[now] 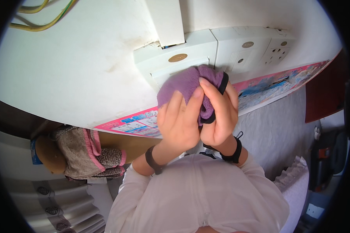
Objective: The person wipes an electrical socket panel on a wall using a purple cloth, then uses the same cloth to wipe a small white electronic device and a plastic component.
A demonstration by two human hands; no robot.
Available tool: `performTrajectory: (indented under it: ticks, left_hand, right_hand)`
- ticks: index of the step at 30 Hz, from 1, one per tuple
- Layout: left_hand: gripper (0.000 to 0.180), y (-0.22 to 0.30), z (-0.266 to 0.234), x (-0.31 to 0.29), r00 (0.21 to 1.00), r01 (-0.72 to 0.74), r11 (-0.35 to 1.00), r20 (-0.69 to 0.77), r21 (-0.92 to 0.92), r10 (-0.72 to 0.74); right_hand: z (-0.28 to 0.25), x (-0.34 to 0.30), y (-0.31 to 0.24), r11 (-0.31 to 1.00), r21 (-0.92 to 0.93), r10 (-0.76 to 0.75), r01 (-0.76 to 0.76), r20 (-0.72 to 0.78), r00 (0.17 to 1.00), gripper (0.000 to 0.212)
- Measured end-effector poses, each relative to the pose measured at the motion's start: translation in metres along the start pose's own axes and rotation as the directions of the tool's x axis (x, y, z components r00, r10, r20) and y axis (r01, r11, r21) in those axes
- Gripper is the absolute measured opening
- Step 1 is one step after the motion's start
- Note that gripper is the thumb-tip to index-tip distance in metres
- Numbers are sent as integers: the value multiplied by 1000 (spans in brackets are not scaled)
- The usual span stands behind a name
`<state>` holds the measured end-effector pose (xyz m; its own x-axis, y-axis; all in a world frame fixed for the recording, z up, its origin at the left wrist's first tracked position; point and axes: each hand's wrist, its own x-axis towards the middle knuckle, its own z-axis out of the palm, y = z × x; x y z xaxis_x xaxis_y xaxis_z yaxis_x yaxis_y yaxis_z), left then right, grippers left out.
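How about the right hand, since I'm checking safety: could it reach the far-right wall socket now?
Probably yes: nothing visible blocks the wall socket, though the right hand is gripping the purple cloth.

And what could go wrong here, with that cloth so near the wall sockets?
If the purple cloth is damp, which I can't tell, moisture might reach the nearby socket. The left hand and right hand bunch it in front of the wall plate, so they might knock that by accident.
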<state>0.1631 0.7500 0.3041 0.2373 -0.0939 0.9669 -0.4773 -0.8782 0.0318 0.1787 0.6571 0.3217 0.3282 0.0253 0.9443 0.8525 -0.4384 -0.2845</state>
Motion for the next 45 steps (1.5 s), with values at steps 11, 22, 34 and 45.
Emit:
performTrajectory:
  ticks: [11,22,34,45]
  left_hand:
    - [34,-4,6,3,993,-109,992,-49,67,112]
    - [39,-7,9,0,993,-47,997,-110,62,53]
    - [40,-14,4,-20,999,-1,1000,-44,6,1]
    - [46,-10,17,-16,991,-94,995,-103,-25,91]
  right_hand:
    - [0,-1,1,999,-11,36,-36,15,999,34]
    - [3,5,8,997,-26,-75,76,45,996,32]
    - [13,16,3,983,74,-171,170,4,985,33]
    - [5,5,17,988,-18,-154,154,-28,988,35]
